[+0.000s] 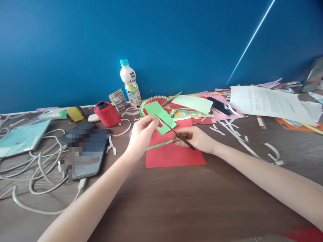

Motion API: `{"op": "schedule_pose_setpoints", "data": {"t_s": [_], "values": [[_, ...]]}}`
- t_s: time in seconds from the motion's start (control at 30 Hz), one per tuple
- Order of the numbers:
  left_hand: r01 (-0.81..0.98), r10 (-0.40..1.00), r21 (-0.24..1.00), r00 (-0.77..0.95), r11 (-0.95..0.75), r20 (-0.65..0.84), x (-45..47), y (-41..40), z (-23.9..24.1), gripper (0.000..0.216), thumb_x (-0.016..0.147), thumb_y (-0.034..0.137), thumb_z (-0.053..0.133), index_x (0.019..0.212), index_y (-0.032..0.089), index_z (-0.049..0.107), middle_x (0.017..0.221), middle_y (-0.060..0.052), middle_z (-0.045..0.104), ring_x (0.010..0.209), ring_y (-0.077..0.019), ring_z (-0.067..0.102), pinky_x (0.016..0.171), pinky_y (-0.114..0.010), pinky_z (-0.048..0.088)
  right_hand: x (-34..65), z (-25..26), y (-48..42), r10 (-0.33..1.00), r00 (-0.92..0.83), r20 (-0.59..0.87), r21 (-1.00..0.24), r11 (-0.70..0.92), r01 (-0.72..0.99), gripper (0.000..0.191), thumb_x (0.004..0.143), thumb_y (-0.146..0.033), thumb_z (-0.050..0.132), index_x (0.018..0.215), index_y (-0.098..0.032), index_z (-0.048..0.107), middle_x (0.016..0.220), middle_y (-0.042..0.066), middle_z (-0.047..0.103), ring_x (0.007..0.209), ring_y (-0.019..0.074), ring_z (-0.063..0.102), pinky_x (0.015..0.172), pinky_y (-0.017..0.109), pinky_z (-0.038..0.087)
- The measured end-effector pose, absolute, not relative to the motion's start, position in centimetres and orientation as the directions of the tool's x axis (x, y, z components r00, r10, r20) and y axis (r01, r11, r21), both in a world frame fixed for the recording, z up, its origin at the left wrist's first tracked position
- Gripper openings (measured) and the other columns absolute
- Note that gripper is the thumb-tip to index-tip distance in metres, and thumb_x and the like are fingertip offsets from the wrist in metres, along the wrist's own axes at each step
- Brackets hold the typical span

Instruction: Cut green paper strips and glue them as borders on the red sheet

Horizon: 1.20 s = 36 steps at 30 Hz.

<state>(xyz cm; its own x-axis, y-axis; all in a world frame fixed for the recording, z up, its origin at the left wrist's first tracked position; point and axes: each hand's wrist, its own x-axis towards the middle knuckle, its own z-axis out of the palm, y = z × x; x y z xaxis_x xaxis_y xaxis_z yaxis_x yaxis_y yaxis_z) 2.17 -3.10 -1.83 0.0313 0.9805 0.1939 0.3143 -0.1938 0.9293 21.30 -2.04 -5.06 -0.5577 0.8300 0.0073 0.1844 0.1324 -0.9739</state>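
Near the middle of the table, my left hand pinches a piece of green paper by its left edge. A curved cut-out shows in the paper's lower part. My right hand grips dark-handled scissors, whose blades lie across the green paper and point up to the left, close to my left fingertips. Beneath both hands lies a sheet of red paper. On it rests a thin green paper strip. Behind the hands is a pleated red and green paper fan, partly covered by the green paper.
At the back stands a white bottle beside a red-wrapped roll. Left are a phone and white cables. A pale green sheet, a printed paper and white paper scraps lie right. A blue wall rises behind.
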Motion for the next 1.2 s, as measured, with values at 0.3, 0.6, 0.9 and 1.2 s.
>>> {"op": "schedule_pose_setpoints", "data": {"t_s": [0.3, 0.6, 0.9, 1.2], "values": [[0.257, 0.963, 0.947, -0.133, -0.195, 0.234, 0.7, -1.8, -1.3, 0.013, 0.077, 0.029, 0.046, 0.072, 0.02, 0.055, 0.077, 0.001, 0.058, 0.066, -0.0107, 0.052, 0.061, -0.022, 0.04, 21.7, -5.8, -1.4, 0.847, -0.475, 0.238, -0.764, 0.465, 0.447, 0.025, 0.073, -0.036, 0.061, 0.09, -0.018, 0.065, 0.069, 0.001, 0.052, 0.064, 0.0132, 0.041, 0.061, 0.027, 0.035], [0.41, 0.966, 0.883, 0.208, -0.228, 0.153, -0.1, -1.4, -0.3, 0.033, 0.073, 0.021, 0.052, 0.105, 0.02, 0.049, 0.092, -0.004, 0.064, 0.082, -0.0161, 0.06, 0.073, -0.03, 0.045, 21.8, -6.8, -1.2, 0.724, -0.529, 0.443, -0.285, 0.673, 0.683, 0.029, 0.076, -0.02, 0.053, 0.102, -0.017, 0.066, 0.077, 0.005, 0.062, 0.074, 0.018, 0.043, 0.068, 0.031, 0.027], [0.609, 0.929, 0.735, 0.361, -0.297, 0.076, -0.2, -1.6, -1.0, 0.04, 0.07, 0.022, 0.053, 0.109, 0.025, 0.049, 0.081, 0.001, 0.067, 0.07, -0.0146, 0.061, 0.061, -0.025, 0.045, 21.7, -6.6, -1.5, 0.629, -0.619, 0.471, -0.126, 0.742, 0.658, 0.035, 0.071, -0.015, 0.05, 0.101, -0.021, 0.068, 0.072, 0.004, 0.061, 0.07, 0.0171, 0.043, 0.065, 0.03, 0.023], [0.636, 0.886, 0.676, 0.46, -0.372, 0.054, 0.2, -1.9, -1.4, 0.041, 0.072, 0.019, 0.052, 0.112, 0.026, 0.047, 0.084, 0.0, 0.067, 0.078, -0.0167, 0.063, 0.068, -0.027, 0.047, 21.7, -6.7, -1.6, 0.603, -0.663, 0.444, -0.101, 0.769, 0.632, 0.033, 0.071, -0.016, 0.051, 0.099, -0.018, 0.068, 0.075, 0.004, 0.066, 0.07, 0.0177, 0.044, 0.064, 0.031, 0.022]]}}
